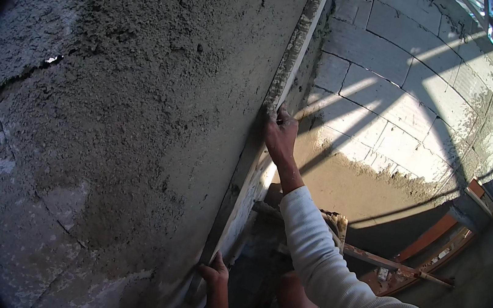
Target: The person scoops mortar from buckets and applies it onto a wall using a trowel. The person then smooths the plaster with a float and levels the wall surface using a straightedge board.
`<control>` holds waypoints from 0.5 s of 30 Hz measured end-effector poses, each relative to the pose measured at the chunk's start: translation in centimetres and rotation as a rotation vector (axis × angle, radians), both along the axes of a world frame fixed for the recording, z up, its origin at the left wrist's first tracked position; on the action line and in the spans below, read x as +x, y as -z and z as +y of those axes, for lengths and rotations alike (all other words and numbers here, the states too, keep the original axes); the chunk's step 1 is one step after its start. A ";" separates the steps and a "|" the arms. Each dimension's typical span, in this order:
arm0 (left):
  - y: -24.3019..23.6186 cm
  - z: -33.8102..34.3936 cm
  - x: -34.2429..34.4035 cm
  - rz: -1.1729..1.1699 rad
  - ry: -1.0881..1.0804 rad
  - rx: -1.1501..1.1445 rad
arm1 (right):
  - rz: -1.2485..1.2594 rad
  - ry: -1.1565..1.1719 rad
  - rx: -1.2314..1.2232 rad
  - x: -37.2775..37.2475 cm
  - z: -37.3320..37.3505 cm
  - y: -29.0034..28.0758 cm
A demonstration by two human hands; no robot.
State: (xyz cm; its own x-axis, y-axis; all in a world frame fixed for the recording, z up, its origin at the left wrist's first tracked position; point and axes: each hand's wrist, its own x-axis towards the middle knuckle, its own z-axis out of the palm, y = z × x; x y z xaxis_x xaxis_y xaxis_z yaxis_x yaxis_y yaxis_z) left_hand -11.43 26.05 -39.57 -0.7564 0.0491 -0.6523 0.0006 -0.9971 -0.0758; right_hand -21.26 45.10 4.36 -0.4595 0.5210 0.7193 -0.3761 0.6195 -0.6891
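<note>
A long straightedge bar [294, 49], smeared with mortar, runs from the top of the view down to the lower middle, along the edge of a plastered wall [218, 83]. My right hand [281, 135] grips it about midway, fingers wrapped on its edge. Lower down, my left hand [217, 275] is closed around the bar near its bottom end. Against the bar the grey plaster is smooth; farther left it turns rough and lumpy. Some of the fingers of both hands are hidden behind the bar.
On the right stands a block wall [386, 66], partly coated with mortar and crossed by shadows. Below it are a reddish metal frame [427, 238] and a wooden piece [339, 227] close to my right forearm. Cracks [28, 75] cut the left wall.
</note>
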 end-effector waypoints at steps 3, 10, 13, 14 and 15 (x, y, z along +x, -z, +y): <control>5.4 -4.5 2.6 -0.053 0.035 -0.084 | -0.077 0.023 0.168 4.4 -5.2 3.4; 5.6 -0.9 0.4 0.024 0.095 -0.051 | 0.018 0.138 0.149 0.1 0.0 3.0; -2.7 3.5 -1.7 0.018 0.057 -0.068 | -0.131 0.045 0.046 -0.5 4.9 -1.1; -2.2 3.9 -2.1 0.019 0.027 -0.019 | -0.135 0.042 0.094 -0.9 5.2 -1.2; -1.2 2.8 -1.2 0.014 0.023 -0.025 | -0.140 0.037 0.089 -1.0 4.9 -0.1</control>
